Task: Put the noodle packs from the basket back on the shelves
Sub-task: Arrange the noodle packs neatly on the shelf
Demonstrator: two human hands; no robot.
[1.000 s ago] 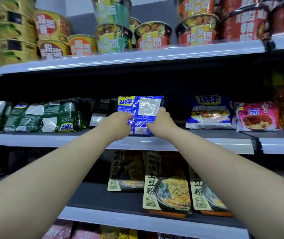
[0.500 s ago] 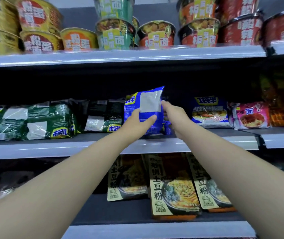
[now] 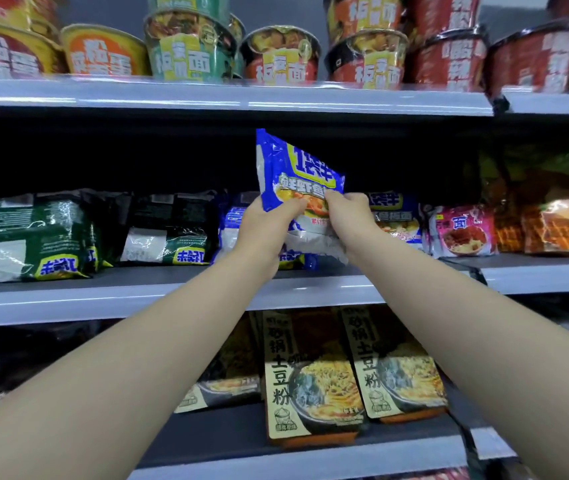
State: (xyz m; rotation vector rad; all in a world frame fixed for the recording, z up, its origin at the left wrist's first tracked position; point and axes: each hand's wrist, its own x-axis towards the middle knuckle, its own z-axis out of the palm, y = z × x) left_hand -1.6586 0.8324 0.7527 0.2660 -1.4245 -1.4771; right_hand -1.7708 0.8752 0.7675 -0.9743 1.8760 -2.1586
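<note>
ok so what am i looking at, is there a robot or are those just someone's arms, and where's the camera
No robot here: these are a person's two bare arms, and the camera sits on their head, looking forward and down. They face shop shelves. The left hand and right hand both grip one blue noodle pack, held upright over the middle shelf. On that shelf lie green packs to the left, a matching blue pack and a pink pack to the right. Noodle bowls stand on the top shelf; brown packs stand on the lower shelf.
</note>
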